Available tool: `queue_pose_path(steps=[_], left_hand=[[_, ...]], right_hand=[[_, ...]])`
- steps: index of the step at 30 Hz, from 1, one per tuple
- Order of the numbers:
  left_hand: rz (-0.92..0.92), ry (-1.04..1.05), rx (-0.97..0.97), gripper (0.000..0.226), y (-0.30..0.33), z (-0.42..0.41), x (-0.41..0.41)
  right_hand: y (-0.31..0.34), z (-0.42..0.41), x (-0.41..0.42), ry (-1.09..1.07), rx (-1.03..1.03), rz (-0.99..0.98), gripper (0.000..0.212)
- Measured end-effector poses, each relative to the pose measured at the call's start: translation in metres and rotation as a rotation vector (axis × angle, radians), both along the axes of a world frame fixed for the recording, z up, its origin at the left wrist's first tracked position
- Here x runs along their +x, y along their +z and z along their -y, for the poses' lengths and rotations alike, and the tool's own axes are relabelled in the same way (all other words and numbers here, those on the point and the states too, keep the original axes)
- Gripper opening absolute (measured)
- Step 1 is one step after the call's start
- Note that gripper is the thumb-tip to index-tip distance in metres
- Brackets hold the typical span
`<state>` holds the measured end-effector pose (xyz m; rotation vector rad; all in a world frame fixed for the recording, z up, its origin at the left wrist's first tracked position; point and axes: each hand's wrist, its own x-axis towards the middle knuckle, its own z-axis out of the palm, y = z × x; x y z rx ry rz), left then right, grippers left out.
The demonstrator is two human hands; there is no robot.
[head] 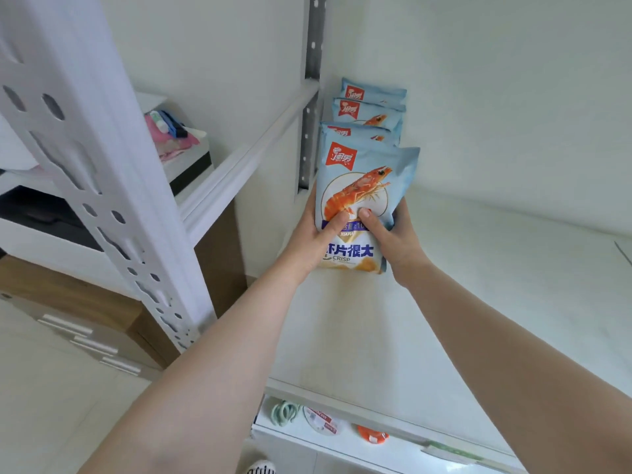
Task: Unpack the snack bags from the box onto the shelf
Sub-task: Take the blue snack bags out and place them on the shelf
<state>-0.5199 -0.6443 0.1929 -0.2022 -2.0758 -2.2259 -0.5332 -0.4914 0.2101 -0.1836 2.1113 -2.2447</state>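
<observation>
Snack bag (359,206), pale blue with a prawn printed on its front, is standing upright on the shelf (478,302) at 12 o'clock from the viewer. The left hand (313,242) is gripping its left edge, thumb pressing on the front. The right hand (390,239) is gripping its right edge, thumb likewise on the front. Three matching bags (369,112) are standing in a row directly behind it, toward the wall. A white perforated upright (102,186) is rising at 10 o'clock.
</observation>
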Motion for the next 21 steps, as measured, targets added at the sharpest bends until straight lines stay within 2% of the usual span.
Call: queue_pose_path(steps=[4, 8, 13, 18, 21], left_hand=[[-0.079, 0.009, -0.041, 0.054, -0.01, 0.002, -0.027], [-0.088, -0.007, -0.043, 0.061, -0.027, 0.004, -0.035], [-0.101, 0.084, 0.053, 0.073, -0.019, -0.002, -0.02], [-0.162, 0.176, 0.029, 0.097, -0.003, -0.007, -0.026], [-0.123, 0.162, 0.11, 0.084, 0.018, -0.007, -0.037]], right_hand=[[-0.009, 0.001, -0.021, -0.054, 0.011, -0.07, 0.054], [-0.024, -0.002, -0.028, -0.062, 0.017, -0.12, 0.049], [-0.031, -0.008, -0.014, -0.133, 0.024, -0.192, 0.078], [-0.003, 0.008, -0.015, -0.159, -0.073, -0.241, 0.064], [0.017, 0.011, -0.025, -0.155, -0.111, -0.233, 0.057]])
